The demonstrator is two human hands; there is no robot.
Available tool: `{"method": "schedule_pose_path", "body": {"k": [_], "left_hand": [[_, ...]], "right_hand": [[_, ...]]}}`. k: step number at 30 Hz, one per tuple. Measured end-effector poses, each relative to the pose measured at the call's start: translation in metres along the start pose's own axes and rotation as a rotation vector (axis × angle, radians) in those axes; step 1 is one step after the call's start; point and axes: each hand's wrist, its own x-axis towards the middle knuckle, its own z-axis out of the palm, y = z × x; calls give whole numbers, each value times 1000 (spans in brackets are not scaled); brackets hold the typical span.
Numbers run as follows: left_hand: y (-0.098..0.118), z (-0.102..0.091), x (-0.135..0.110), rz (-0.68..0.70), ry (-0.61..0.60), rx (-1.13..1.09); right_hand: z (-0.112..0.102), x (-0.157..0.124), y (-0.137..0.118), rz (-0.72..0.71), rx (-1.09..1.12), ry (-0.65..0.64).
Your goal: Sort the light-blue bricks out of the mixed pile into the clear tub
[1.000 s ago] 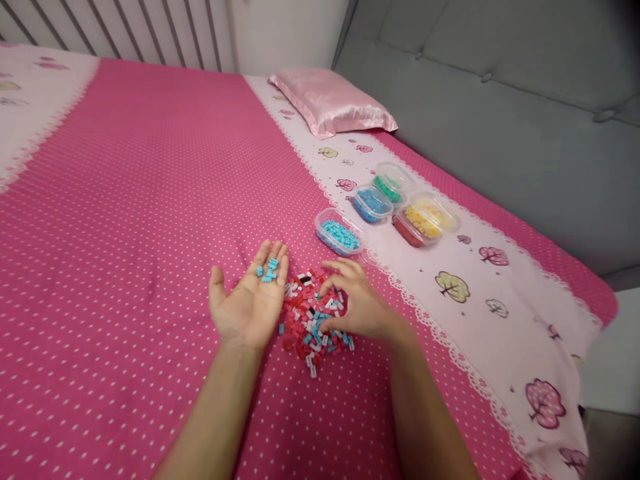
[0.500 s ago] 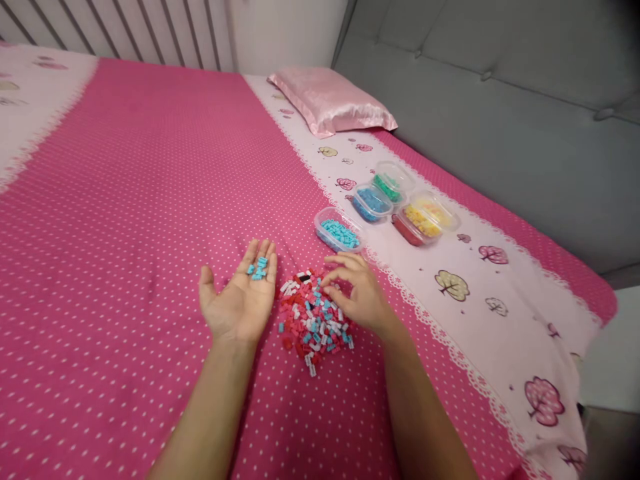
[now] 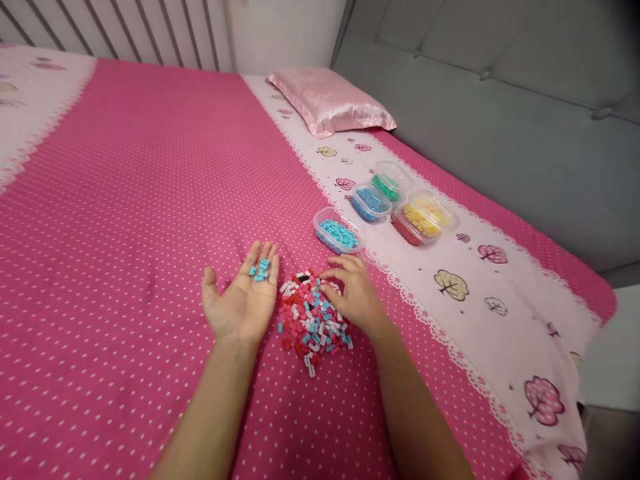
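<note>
My left hand (image 3: 243, 297) is palm up with fingers extended, and it holds several small light-blue toy bricks (image 3: 261, 269) resting on the fingers. Just to its right lies a mixed pile of small toy bricks (image 3: 313, 317) in red, pink, white and light blue, with a few dark ones. Over the pile's upper right edge, my right hand (image 3: 355, 293) has its fingers curved and apart. Its thumb and index fingertips are at the bricks; I see nothing gripped between them. A clear tub (image 3: 320, 237) of light-blue bricks stands just beyond my right hand.
Farther back sit clear tubs with blue bricks (image 3: 371, 203), green bricks (image 3: 387, 187), yellow bricks (image 3: 423, 219) and red bricks (image 3: 406, 230). A pink pillow (image 3: 330, 100) lies near the grey headboard (image 3: 475, 120). Everything rests on a pink dotted bedsheet (image 3: 150, 200).
My right hand has shifted slightly left and down over the pile, its thumb and index finger a little farther apart. The left hand has moved slightly right, still bearing the light-blue bricks.
</note>
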Motion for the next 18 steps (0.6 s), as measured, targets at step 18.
{"method": "schedule_pose_path", "body": {"k": [18], "left_hand": [[-7, 3, -2, -68, 22, -45]], "right_hand": [[3, 4, -11, -77, 138, 181]]}}
